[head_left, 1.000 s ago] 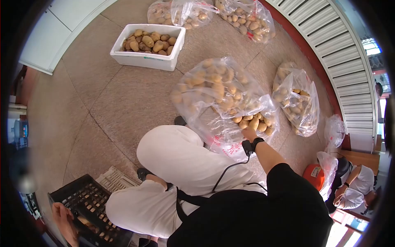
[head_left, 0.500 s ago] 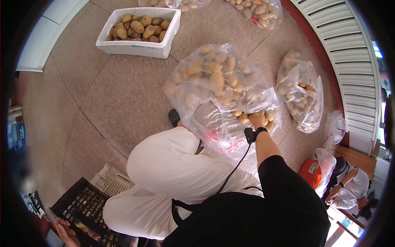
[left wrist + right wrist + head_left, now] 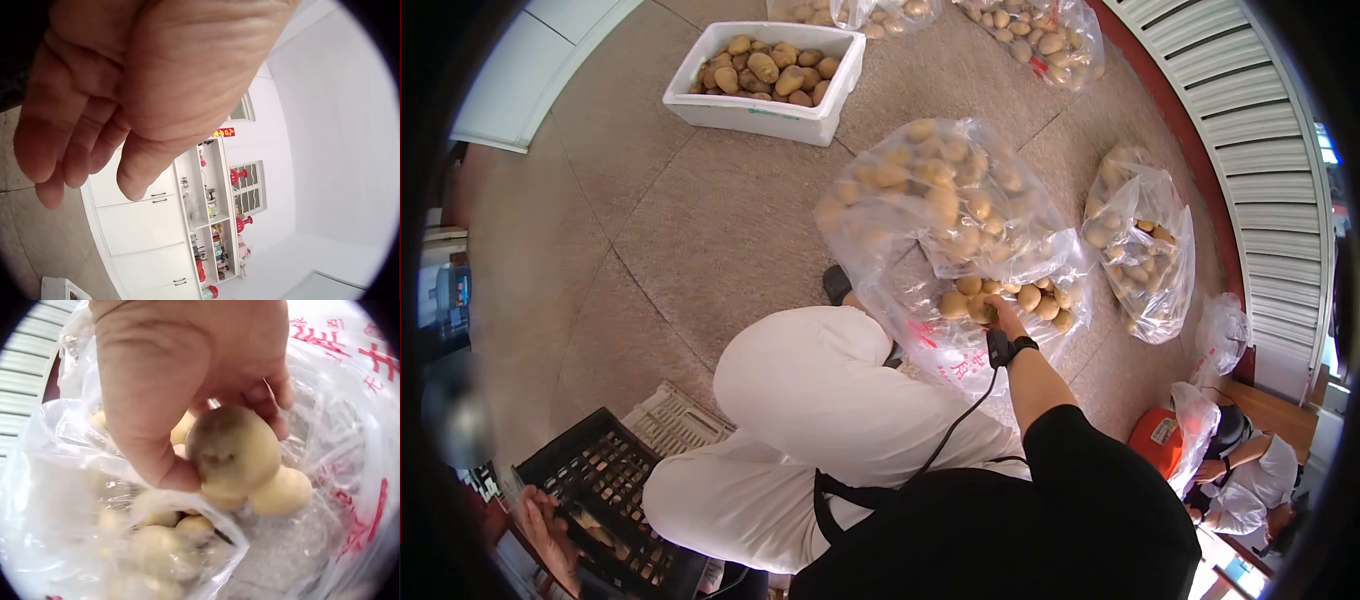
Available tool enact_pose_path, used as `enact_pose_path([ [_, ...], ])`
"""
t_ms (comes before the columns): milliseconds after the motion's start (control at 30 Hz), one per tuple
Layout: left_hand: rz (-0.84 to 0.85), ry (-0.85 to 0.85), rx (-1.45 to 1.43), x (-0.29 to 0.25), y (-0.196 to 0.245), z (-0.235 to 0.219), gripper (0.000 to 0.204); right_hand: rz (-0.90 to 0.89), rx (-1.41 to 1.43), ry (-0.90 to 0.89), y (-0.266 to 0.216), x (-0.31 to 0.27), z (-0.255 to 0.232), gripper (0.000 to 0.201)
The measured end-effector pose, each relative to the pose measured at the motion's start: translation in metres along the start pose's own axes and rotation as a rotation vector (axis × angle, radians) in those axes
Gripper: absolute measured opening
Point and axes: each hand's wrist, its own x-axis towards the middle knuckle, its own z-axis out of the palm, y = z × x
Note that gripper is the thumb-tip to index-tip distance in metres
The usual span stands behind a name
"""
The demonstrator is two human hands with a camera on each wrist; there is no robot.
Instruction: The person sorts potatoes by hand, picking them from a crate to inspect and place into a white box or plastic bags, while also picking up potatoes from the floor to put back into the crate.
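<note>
My right hand (image 3: pixel 1006 318) grips a potato (image 3: pixel 234 447) with a greenish, dark-marked face, thumb on one side and fingers on the other. Other potatoes (image 3: pixel 281 490) lie just beneath it at the mouth of a large clear plastic bag (image 3: pixel 960 350) with red print. More potatoes (image 3: pixel 940 190) fill the far part of this bag. My left hand (image 3: pixel 545 530) is beside the rim of a black slatted crate (image 3: pixel 560 460), and some potatoes show inside the crate. In the left wrist view the left hand (image 3: pixel 162 81) has loosely bent fingers with nothing in them.
A white foam box (image 3: pixel 760 120) of potatoes stands on the tiled floor ahead. Further bags of potatoes (image 3: pixel 1140 250) lie to the right and at the back. A pale slatted crate (image 3: pixel 675 415) is by the black one. Another person (image 3: pixel 1250 470) sits at far right near a red container (image 3: pixel 1155 440).
The right hand dipped among the potatoes at the bag's mouth, then drew back left with a potato in its grip. The left hand stays by the black crate. The head view shifted slightly.
</note>
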Motion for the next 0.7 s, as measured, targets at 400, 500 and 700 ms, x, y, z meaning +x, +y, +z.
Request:
enact_pose_path([
  [400, 0.253, -0.233, 0.011, -0.052, 0.058, 0.054, 0.03, -0.264, 0.194, -1.106, -0.187, -0.184, 0.151, 0.054],
  [500, 0.215, -0.369, -0.053, -0.061, 0.07, 0.07, 0.034, -0.437, -0.018, -1.15, -0.233, -0.272, 0.206, 0.048],
  [700, -0.06, -0.623, -0.383, -0.034, 0.047, 0.1, 0.046, -1.406, -0.6, -0.98, -0.238, -0.387, 0.351, 0.042],
])
